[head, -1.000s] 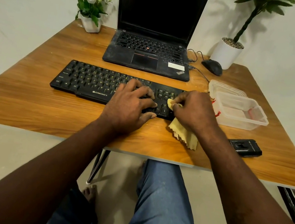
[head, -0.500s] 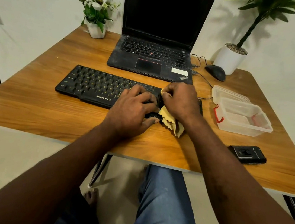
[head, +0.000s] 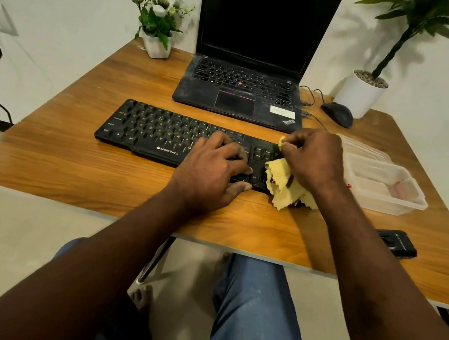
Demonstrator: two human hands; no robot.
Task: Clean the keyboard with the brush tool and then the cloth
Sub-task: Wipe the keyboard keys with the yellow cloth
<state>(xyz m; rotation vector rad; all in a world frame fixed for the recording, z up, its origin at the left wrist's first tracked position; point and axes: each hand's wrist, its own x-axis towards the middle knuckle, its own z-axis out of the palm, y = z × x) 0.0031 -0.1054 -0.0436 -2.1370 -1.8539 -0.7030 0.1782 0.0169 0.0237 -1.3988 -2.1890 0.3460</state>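
Counts: 1 keyboard [head: 165, 135], 1 cloth [head: 285, 189], 2 hands, 1 laptop [head: 243, 93], 1 mouse [head: 337, 114], 2 potted plants, 1 tub [head: 392, 205] plus lid [head: 360, 147], 1 small black gadget [head: 398, 242].

Keyboard: black plastic, long flat slab with yellowish legends and a white brand mark on the front lip. It lies flat mid-surface, just in front of the laptop.

Cloth: pale yellow, soft, crumpled, zigzag-cut edges. It is bunched over the keyboard's right end, and its loose tail spills onto the surface [head: 51, 155].

Left hand [head: 211, 174]: released, fingers spread flat, pressing on the keys right of centre.

Right hand [head: 314, 160]: clenched around the cloth, with a corner poking out above the fingers.

Surface: wood-grain laminate, orange-brown with a pale edge band.

Laptop: black, matte and dusty. Lid up, screen dark, red nub among the keys.

Mouse: black, rounded and wired, just beside the plant pot [head: 362, 93].

Plant pot: white, smooth and round, with a tall green plant in it. Flower pot [head: 156, 47]: white, smaller, holding white blooms, at the far left corner.

Tub: clear plastic, rectangular with rounded corners. The lid lies just behind it.

Gadget: rectangular, near the front right edge. Cannot tell if it's the brush tool.
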